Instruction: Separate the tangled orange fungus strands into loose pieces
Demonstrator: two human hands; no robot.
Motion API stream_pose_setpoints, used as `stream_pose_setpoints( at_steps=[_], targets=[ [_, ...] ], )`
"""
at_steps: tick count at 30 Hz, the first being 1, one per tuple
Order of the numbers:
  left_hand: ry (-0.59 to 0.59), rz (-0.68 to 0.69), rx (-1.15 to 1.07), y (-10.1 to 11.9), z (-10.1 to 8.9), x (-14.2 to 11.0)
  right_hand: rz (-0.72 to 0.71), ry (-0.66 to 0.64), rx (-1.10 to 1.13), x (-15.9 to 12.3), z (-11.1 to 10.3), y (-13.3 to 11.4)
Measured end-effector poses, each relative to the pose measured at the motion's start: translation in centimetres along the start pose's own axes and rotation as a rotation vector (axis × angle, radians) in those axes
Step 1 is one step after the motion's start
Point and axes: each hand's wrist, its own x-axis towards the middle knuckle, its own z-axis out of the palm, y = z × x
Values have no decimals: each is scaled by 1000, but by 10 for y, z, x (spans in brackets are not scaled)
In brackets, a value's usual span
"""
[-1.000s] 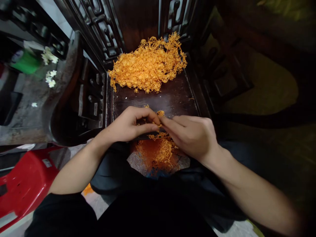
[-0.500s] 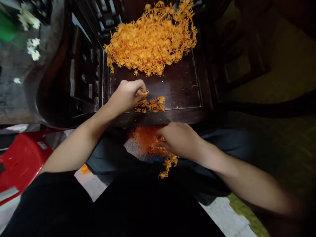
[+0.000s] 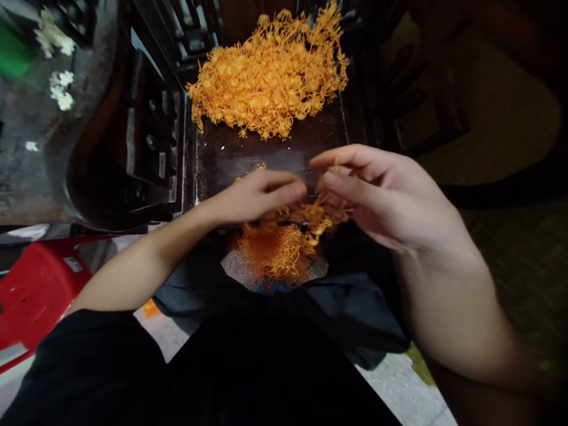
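Note:
A big heap of orange stringy strands (image 3: 270, 77) lies at the back of a dark wooden chair seat (image 3: 231, 157). My left hand (image 3: 257, 192) and my right hand (image 3: 381, 195) meet above the seat's front edge, fingertips pinched together on a small clump of orange strands (image 3: 310, 216) that hangs between them. Below them a second pile of orange strands (image 3: 275, 251) lies on the floor between my knees. A few strands rest on the seat behind my left hand.
A red plastic stool (image 3: 35, 290) stands at the lower left. Carved dark wooden furniture (image 3: 142, 130) rises to the left of the seat, and another dark chair (image 3: 421, 118) to the right. White flowers (image 3: 60, 89) and something green sit far left.
My right hand rose from the pile on the floor with a clump of strands. My left hand came back from the seat to meet it at the front edge.

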Motion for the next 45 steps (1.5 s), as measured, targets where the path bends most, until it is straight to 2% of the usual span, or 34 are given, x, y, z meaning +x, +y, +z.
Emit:
stream_pose_setpoints(
  at_steps=[2,5,8,13,15,19,21,22,25,26,28,30,33,37,41,43,45],
  targets=[
    [-28,-8,-94,18,8,-7,-3,35,138,4,3,-1],
    [40,-94,-157,28,9,-14,-27,40,145,10,3,1],
    [57,-179,-229,31,2,-16,-26,39,61,11,3,5],
    [112,-216,-196,34,1,-19,-26,10,-194,10,8,10],
    [162,-192,-111,32,3,-19,-27,-21,-203,10,13,10],
    [287,-15,141,33,4,-23,-25,-27,-128,11,21,9],
    [407,41,195,38,-2,-28,-27,-30,-136,12,21,9],
    [509,52,181,41,-7,-30,-43,-19,-167,13,19,9],
    [855,57,-9,47,-23,-38,-173,91,-326,14,12,10],
    [908,33,-80,47,-26,-39,-245,128,-377,15,10,10],
    [834,-86,-180,44,-26,-39,-393,136,-455,16,10,9],
    [659,-200,-231,41,-19,-37,-514,87,-503,15,13,6],
    [499,-238,-301,39,-8,-35,-601,75,-541,12,23,4],
    [426,-249,-340,41,-1,-37,-658,134,-621,11,37,10],
    [338,-234,-341,46,0,-41,-701,93,-606,17,44,18],
    [290,-281,-325,52,-3,-46,-707,165,-577,22,36,15],
    [310,-315,-321,59,-9,-53,-700,325,-570,26,19,9]
  ],
)
